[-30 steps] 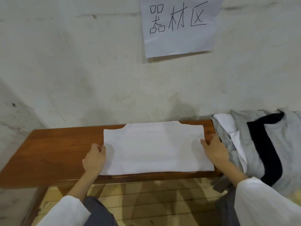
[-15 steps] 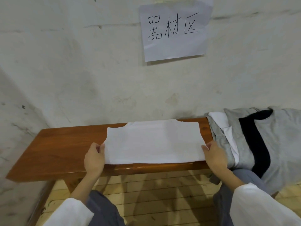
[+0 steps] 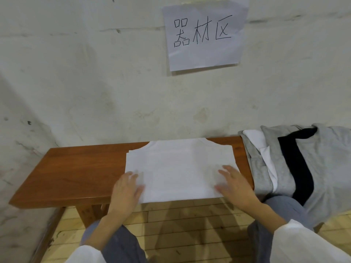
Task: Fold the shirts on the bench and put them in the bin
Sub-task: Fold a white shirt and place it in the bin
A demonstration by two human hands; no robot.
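1. Bench (image 3: 76, 173): wooden, against the wall. Bare top runs out to the left of the left hand.

2. Left hand (image 3: 126, 190): fingers spread and straight, palm down on the near left corner of the white shirt. It grips nothing; the outline is slightly blurred.

3. White shirt (image 3: 180, 164): lies flat on the bench between and under both hands, collar away from the person, already folded into a rectangle, near edge at the bench lip. Step judged: smoothing a partly folded shirt. The next move likely calls for taking one end and bringing it across to halve the shirt, keeping the layers aligned.

4. Right hand (image 3: 234, 186): fingers extended, flat on the near right corner of the shirt, holding nothing.

5. Pile of shirts (image 3: 322, 168): grey, white and black cloth, unfolded, just right of the right hand, hanging over the bench end. It crowds that side, so a sideways fold has little room there.

6. Paper sign (image 3: 204, 35): on the wall, above and beyond the hands.

7. Bin: not in view.
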